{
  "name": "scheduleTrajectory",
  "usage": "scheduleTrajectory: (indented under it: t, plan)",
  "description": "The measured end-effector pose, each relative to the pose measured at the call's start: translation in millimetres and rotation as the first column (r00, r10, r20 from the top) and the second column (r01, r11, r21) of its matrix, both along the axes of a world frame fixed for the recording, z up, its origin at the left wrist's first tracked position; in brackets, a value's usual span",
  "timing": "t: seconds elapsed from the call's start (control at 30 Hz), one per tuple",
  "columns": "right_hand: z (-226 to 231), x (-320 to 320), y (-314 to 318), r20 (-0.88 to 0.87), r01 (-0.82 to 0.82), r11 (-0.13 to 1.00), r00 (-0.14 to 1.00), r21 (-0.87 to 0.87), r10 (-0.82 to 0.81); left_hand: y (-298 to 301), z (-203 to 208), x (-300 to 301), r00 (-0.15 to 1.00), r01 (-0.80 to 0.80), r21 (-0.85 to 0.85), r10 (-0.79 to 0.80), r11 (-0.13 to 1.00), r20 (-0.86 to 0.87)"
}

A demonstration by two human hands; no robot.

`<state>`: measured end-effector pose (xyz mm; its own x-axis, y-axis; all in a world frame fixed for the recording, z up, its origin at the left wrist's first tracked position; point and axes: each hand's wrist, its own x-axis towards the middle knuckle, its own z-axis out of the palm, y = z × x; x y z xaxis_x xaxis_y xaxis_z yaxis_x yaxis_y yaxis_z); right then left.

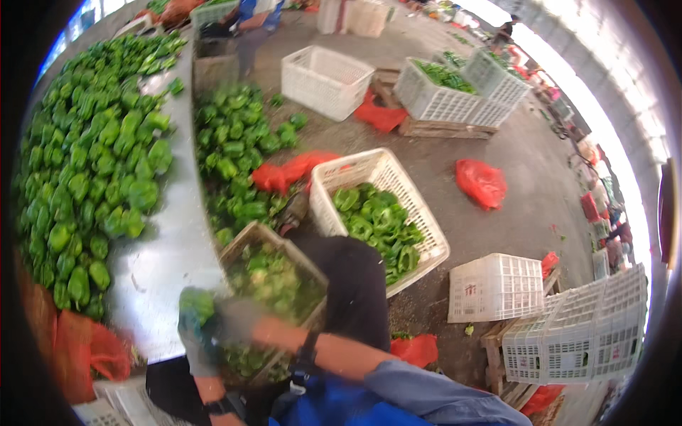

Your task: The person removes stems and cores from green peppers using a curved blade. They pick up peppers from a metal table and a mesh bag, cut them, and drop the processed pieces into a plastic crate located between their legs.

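Both of my hands wear greyish gloves and meet at the near end of the metal table (pixel 160 277). My left hand (pixel 197 348) holds a green bell pepper (pixel 197 304) upright. My right hand (pixel 239 319) is close beside that pepper. Motion smears its fingers, so what it may hold cannot be made out. Just right of my hands, between my legs, stands a crate (pixel 238 241) with pale green pepper scraps (pixel 266 277). Beyond my right knee, a white plastic crate (pixel 419 206) holds opened green peppers (pixel 376 224).
A heap of whole bell peppers (pixel 92 156) covers the table's left side. More peppers (pixel 234 142) lie on the floor beyond it. White crates (pixel 327 82) stand ahead, others (pixel 575 334) at right. Red net bags (pixel 481 183) lie about. Another person (pixel 259 18) is at the far end.
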<state>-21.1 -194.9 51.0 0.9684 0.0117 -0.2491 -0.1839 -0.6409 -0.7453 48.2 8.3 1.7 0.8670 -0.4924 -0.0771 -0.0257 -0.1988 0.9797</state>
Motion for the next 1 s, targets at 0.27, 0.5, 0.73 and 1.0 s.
scheduleTrajectory:
  t: [0.27,0.5,0.73,1.0]
  plan:
    - [-38,42,-20,-0.178,0.079,0.82,0.984,0.567,0.028,3,-13,-12,0.923,-0.277,-0.518,0.074,0.809,-0.378]
    - [-87,83,-20,0.249,-0.086,0.961,0.968,0.263,0.019,4,-9,-30,0.812,-0.354,-0.753,-0.218,0.555,-0.542]
    - [10,39,-2,0.053,-0.128,0.928,0.992,0.349,0.116,12,-8,-37,0.765,-0.487,-0.729,-0.169,0.481,-0.622]
    - [6,-5,27,0.464,-0.129,0.967,0.886,0.218,0.014,-27,7,-59,0.689,-0.678,-0.576,0.12,0.456,-0.715]
